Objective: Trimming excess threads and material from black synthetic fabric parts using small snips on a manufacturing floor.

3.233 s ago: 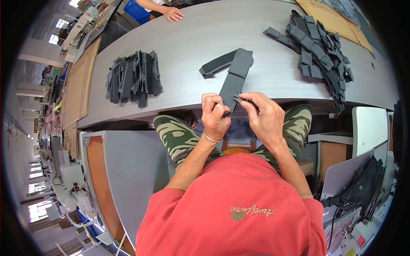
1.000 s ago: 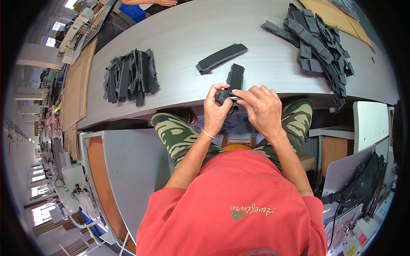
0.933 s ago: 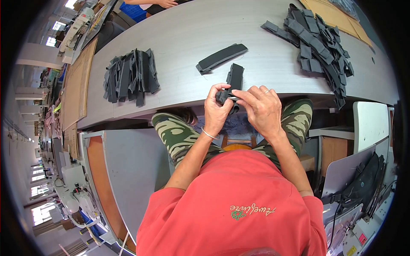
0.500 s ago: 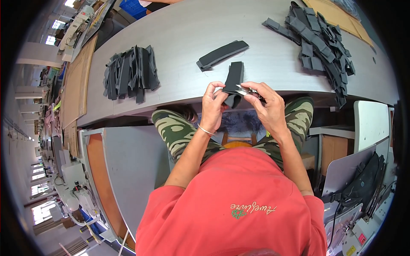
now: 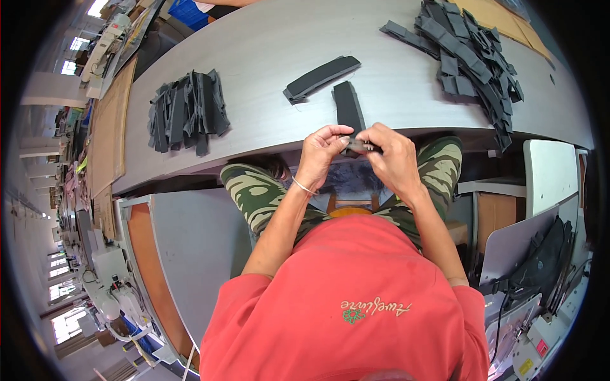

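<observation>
My left hand (image 5: 319, 154) and my right hand (image 5: 393, 155) meet at the near edge of the grey table (image 5: 267, 44). Both pinch the near end of a dark grey foam strip (image 5: 349, 108) that lies along the table toward me. A thin pale sliver shows between my fingertips at that end. A second dark strip (image 5: 321, 77) lies flat just beyond, slanted across the table, untouched.
A tidy stack of dark strips (image 5: 185, 112) sits at the table's left. A loose heap of dark strips (image 5: 470, 54) fills the right. Brown board (image 5: 109, 127) lies far left. A white chair (image 5: 551, 184) stands at my right, a grey panel (image 5: 190, 254) below left.
The strip was first held up over the table edge, then drawn close between both hands. Now it lies stretched on the table with my fingers working its near end.
</observation>
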`<state>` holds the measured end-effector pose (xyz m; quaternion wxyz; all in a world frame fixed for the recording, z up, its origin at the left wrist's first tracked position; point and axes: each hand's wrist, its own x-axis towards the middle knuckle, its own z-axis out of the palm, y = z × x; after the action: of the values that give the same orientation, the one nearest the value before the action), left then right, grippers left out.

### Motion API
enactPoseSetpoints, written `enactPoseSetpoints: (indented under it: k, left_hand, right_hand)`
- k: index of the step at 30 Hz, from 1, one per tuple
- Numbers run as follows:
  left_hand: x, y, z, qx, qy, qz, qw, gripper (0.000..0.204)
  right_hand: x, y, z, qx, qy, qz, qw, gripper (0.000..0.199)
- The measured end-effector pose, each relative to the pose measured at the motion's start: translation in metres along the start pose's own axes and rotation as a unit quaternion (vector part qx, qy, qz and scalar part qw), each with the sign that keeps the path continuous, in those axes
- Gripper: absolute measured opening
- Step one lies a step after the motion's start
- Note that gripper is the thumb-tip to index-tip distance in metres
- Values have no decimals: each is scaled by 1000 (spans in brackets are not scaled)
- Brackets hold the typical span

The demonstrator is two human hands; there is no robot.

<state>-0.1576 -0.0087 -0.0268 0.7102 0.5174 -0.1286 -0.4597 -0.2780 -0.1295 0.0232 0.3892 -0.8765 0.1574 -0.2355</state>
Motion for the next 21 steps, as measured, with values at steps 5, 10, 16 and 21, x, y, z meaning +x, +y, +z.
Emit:
enactPoseSetpoints:
  k: [5,10,16,21]
  left_hand:
    - [-1,-4,5,7,8,57,998,19]
    - [-5,3,20,-29,33,48,998,24]
    - [-3,-2,19,71,98,100,988,26]
    - [-1,-2,14,42,113,152,981,24]
  right_hand:
    - [11,26,13,107,36,134,985,14]
    - [9,31,17,120,40,133,983,18]
    - [5,20,-5,125,52,182,974,33]
    - [-14,25,-20,94,43,63,993,26]
